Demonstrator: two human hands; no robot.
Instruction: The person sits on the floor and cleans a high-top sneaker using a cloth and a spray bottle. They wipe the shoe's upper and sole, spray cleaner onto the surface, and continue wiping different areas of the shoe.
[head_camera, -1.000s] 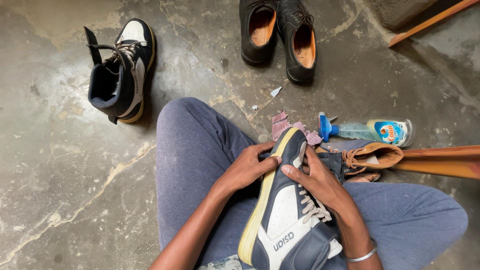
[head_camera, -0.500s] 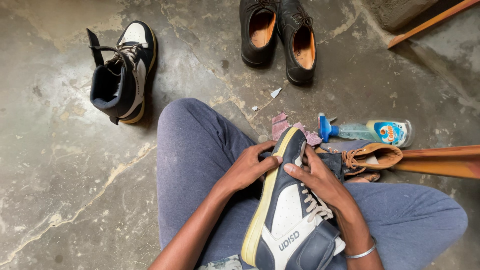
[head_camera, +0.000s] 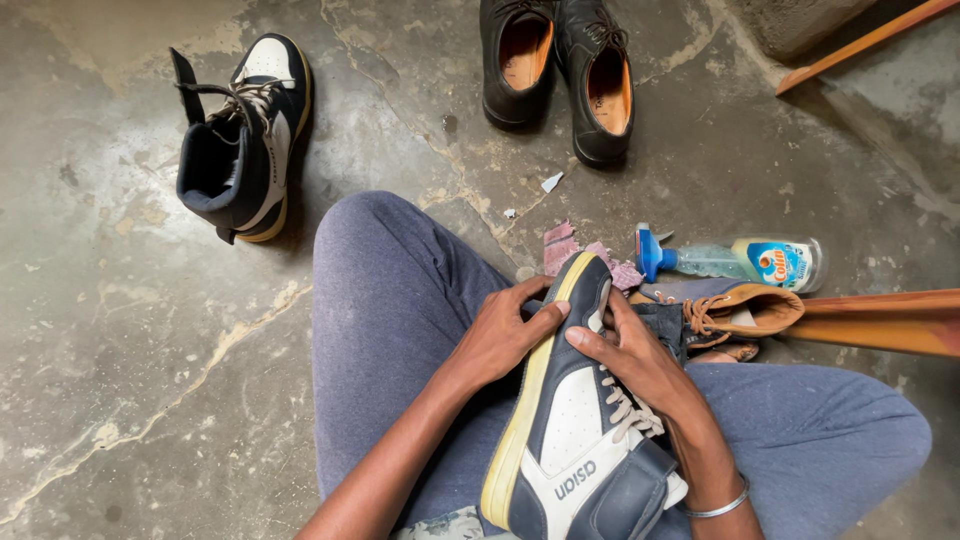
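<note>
A navy and white high-top sneaker (head_camera: 570, 430) with a yellowed sole lies on my lap, toe pointing away from me. My left hand (head_camera: 500, 335) grips its sole edge near the toe, thumb on the rim. My right hand (head_camera: 635, 360) rests over the laces and toe area, fingers pressing the upper. A silver bangle circles my right wrist. The matching sneaker (head_camera: 238, 140) stands on the cracked concrete floor at the upper left.
A pair of black leather shoes (head_camera: 560, 70) stands at the top centre. A spray bottle (head_camera: 735, 262) with a blue nozzle lies right of my knee, beside a pink rag (head_camera: 565, 250) and a tan shoe (head_camera: 745, 312). A wooden bar (head_camera: 890, 322) crosses at right.
My left hand's fingers have shifted slightly along the sole edge near the toe; the sneaker stays on my lap and my right hand keeps its place.
</note>
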